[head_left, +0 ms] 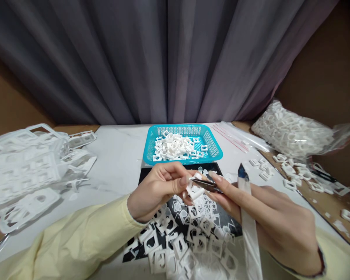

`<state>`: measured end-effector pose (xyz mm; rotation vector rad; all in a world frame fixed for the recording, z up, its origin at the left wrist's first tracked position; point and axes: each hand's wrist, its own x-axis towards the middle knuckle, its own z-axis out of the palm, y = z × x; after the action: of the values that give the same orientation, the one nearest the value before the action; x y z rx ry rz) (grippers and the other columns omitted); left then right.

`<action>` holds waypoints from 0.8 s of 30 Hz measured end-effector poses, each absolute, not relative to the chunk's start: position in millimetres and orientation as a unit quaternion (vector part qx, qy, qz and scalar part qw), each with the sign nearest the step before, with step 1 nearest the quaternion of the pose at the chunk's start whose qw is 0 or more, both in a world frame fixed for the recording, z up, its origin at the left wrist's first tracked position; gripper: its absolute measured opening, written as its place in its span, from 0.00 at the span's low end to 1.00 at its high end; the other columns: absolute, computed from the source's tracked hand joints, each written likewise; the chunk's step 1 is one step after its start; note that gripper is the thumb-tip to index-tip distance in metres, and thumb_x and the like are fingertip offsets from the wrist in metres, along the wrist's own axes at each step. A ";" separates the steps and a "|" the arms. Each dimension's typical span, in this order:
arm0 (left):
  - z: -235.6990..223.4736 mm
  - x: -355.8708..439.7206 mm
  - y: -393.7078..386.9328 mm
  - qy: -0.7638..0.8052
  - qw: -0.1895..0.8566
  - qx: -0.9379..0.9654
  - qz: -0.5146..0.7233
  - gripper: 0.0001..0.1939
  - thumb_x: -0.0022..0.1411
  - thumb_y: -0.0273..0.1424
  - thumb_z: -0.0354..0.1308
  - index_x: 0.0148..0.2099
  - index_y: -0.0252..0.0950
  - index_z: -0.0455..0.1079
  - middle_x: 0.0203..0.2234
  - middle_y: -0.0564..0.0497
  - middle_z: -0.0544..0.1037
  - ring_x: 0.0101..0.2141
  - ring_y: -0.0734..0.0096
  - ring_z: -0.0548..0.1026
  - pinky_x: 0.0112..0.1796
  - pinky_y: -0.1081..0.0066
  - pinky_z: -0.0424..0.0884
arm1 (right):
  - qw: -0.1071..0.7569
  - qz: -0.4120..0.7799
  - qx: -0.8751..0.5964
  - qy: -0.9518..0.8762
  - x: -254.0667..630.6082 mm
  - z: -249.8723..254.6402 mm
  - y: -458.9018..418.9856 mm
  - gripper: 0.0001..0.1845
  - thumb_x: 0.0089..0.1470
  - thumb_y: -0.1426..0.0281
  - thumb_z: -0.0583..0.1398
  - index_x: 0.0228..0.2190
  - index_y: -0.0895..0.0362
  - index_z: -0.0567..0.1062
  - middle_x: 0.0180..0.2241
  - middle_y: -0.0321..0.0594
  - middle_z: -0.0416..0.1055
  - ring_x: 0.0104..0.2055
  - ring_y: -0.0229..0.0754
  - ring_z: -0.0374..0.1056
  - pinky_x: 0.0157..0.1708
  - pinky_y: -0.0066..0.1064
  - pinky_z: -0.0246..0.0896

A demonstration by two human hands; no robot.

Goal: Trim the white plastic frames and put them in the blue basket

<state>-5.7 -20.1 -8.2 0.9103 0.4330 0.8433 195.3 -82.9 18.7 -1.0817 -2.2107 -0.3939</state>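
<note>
Two-handed, holding one white frame (197, 193) above the black mat (144, 174), pinching it between left hand (159, 186) fingers, closing right hand (280, 221) fingers around a dark-tipped tool (205, 184) at its edge, nearer than the blue basket (148, 149).

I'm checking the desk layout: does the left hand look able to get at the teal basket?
Probably yes: the teal basket sits just beyond the left hand with nothing seen in the way, though its fingers are holding a small white piece.
</note>
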 end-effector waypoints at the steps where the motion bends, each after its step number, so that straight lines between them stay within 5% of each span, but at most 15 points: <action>1: -7.6 -5.8 -20.3 0.202 0.792 0.423 0.391 0.08 0.52 0.30 0.66 0.27 0.30 0.74 0.31 0.50 0.80 0.20 0.79 0.76 0.22 0.80 0.75 | 0.315 -0.148 -0.413 -0.841 195.1 19.2 -82.6 0.16 0.61 0.68 0.55 0.49 0.60 0.69 0.17 0.27 0.57 0.16 0.29 0.55 0.15 0.25 0.52; 8: -4.9 -5.2 -20.7 0.203 0.806 0.399 0.387 0.08 0.51 0.30 0.66 0.26 0.31 0.73 0.23 0.54 0.78 0.19 0.80 0.75 0.22 0.80 0.76 | 0.339 -0.153 -0.410 -0.833 193.8 20.3 -77.8 0.14 0.59 0.69 0.56 0.47 0.60 0.71 0.18 0.28 0.60 0.16 0.29 0.56 0.16 0.24 0.53; 24: -4.5 -5.0 -19.6 0.198 0.796 0.420 0.388 0.08 0.51 0.30 0.66 0.26 0.31 0.73 0.23 0.52 0.79 0.19 0.78 0.76 0.23 0.80 0.75 | 0.316 -0.161 -0.401 -0.845 196.2 22.4 -78.5 0.15 0.61 0.69 0.54 0.48 0.62 0.70 0.17 0.28 0.58 0.16 0.29 0.54 0.16 0.24 0.52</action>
<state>-5.0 -19.6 -4.5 0.9013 0.4252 0.8332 196.2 -78.5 22.4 -1.0560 -2.2245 -0.4246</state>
